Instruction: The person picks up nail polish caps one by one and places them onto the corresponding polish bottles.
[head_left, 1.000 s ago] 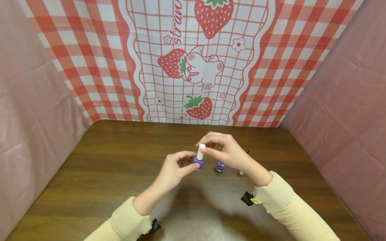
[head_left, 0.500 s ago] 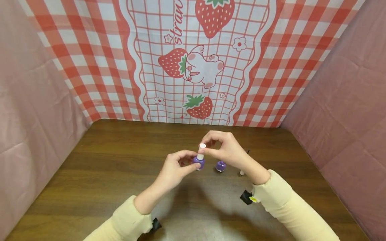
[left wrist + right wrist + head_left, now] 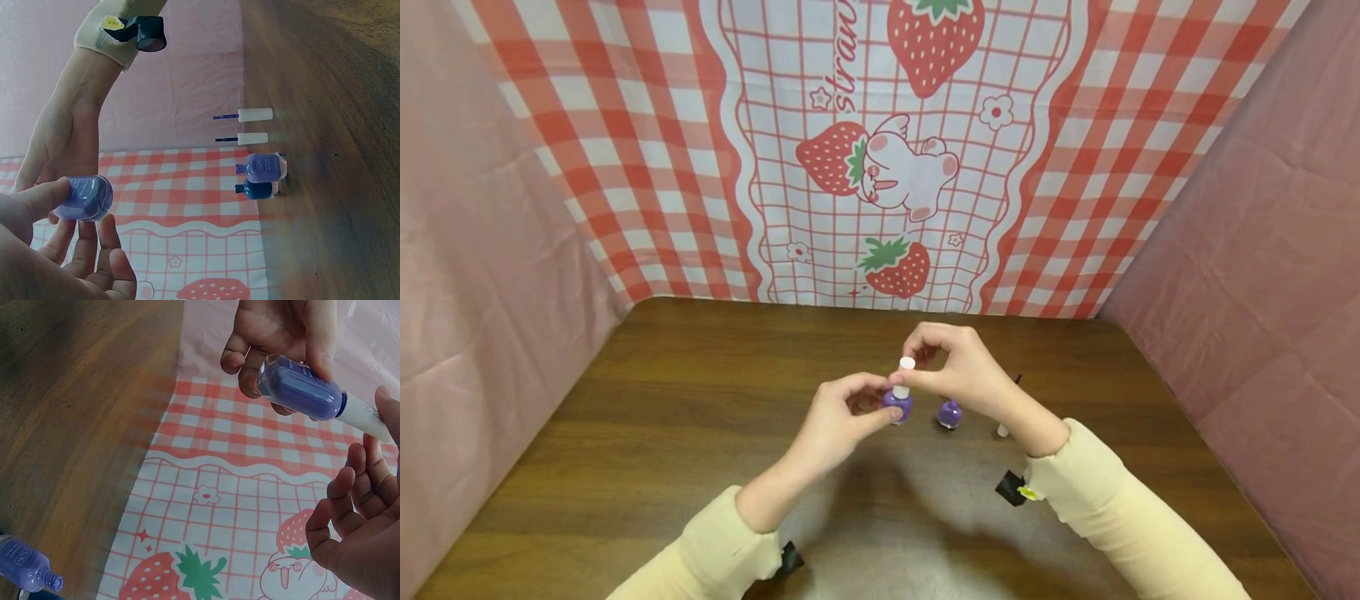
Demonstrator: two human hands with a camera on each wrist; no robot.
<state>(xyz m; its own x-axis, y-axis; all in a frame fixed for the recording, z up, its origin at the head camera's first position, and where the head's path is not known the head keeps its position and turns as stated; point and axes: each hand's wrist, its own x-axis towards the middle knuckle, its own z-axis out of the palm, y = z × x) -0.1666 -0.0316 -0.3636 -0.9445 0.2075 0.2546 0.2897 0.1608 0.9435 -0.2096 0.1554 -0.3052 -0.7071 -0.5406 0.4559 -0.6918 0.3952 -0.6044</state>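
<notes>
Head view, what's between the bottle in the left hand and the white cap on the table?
In the head view, an open purple bottle stands between the held bottle and the white cap; the right hand may hide more.

Purple polish bottle [image 3: 301, 387], glossy, roughly upright in left fingers [image 3: 249, 374]; white cap [image 3: 364, 417] on top.

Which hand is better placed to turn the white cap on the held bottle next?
Probably the right hand: it pinches the white cap, while the left hand holds the purple bottle below.
</notes>
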